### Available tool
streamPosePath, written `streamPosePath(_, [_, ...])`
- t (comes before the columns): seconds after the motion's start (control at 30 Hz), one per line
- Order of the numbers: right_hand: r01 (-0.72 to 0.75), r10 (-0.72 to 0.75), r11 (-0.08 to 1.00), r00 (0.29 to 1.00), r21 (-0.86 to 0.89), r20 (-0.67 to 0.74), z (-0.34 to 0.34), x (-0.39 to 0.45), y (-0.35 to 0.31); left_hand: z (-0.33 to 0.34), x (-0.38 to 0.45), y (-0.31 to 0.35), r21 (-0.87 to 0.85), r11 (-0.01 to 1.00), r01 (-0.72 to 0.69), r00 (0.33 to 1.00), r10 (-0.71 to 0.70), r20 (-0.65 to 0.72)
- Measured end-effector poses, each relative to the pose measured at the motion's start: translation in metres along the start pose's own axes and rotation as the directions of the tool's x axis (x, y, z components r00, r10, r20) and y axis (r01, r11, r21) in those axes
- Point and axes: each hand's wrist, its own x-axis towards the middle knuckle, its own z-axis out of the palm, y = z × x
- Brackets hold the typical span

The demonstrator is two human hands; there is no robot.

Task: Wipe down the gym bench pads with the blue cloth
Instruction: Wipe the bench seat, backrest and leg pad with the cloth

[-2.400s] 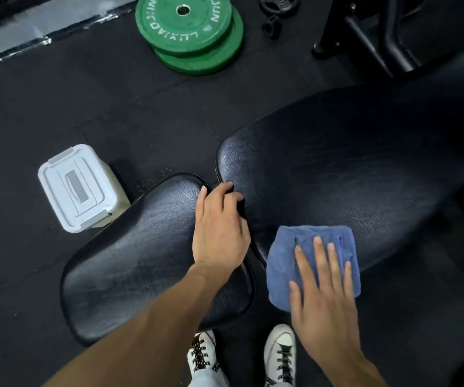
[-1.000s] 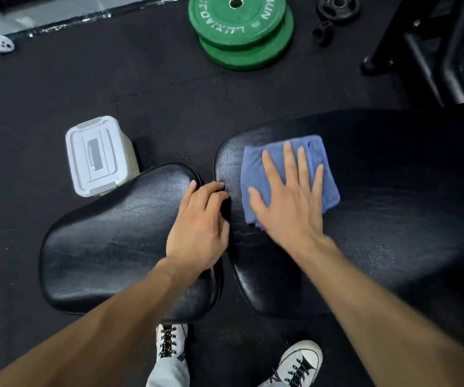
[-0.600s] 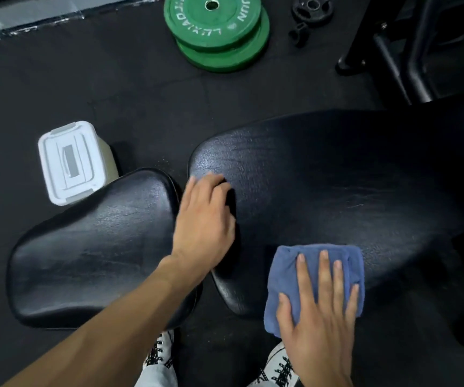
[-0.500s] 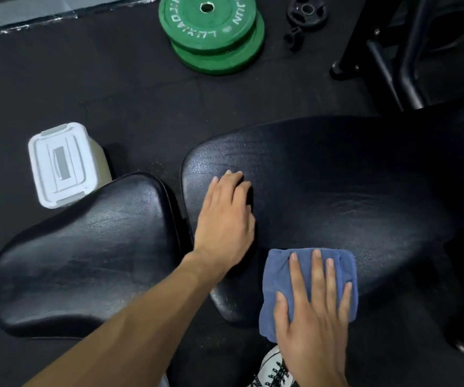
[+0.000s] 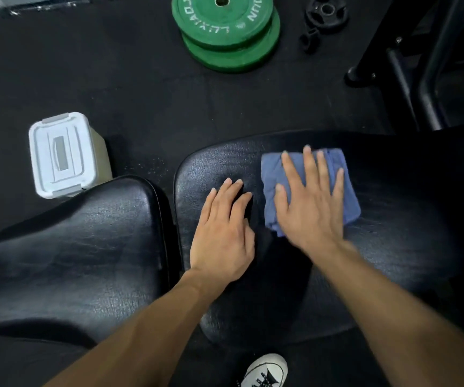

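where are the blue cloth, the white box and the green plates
blue cloth (image 5: 351, 205), head view, bare right edge
white box (image 5: 61, 155), head view, middle of lid
green plates (image 5: 222, 20), head view, top plate's face

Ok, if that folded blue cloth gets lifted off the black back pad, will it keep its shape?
Probably not. The folded blue cloth looks like soft fabric, wrinkled and bunched under the flat right hand, so it would likely droop and unfold. It seems light. On the smooth black back pad it probably slides easily when pushed.
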Motion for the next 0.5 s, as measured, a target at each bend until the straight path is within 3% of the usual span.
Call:
streamPosePath(0.27, [0.061, -0.065, 0.997, 0.995, 0.054, 0.072, -0.012, 0.076, 0.005, -0.001, 0.001, 0.003, 0.011, 1.000, 0.014, 1.000, -0.013, -0.025])
streamPosePath(0.5, [0.039, -0.038, 0.995, 0.999, 0.087, -0.017, -0.006, 0.029, 0.016, -0.003, 0.000, 0.006, 0.015, 1.000, 0.009, 0.999, -0.008, -0.040])
